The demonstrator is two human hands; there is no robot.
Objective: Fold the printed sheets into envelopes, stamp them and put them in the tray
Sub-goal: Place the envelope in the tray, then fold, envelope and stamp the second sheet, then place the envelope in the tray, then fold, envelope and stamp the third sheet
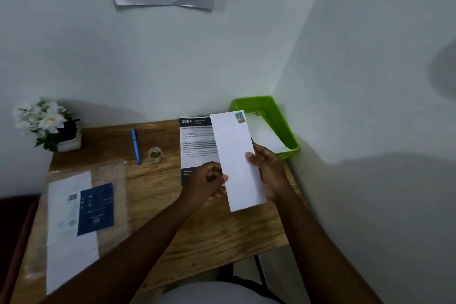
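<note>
1. Envelope (237,160): a long, narrow white piece, folded, held upright above the wooden table (153,190) at its right side, with a coloured stamp (240,117) on its upper right corner.
2. Right hand (267,170): grips the envelope's right edge near the middle, thumb curled onto the front face and fingers behind it.
3. Left hand (207,181): fingers curled, thumb tip touching the envelope's lower left edge. Whether it pinches the paper or only steadies it cannot be told from this view.
4. Green tray (283,121): stands in the far right corner of the table, against the wall, with white paper already lying in it. The envelope's top end overlaps the tray's near left rim in the view.
5. Step in hand, as judged: stamping appears done, so the envelope is ready for the tray.
6. Recommended method: keep the right-hand grip, release the left hand, carry the envelope over the rim and lay it flat, stamp up, squared on the paper already inside.
7. Printed sheet (197,140): lies flat on the table behind the hands, unfolded; avoid dragging it during the transfer.
8. Risk: a loose grip may let the folds spring open.
</note>
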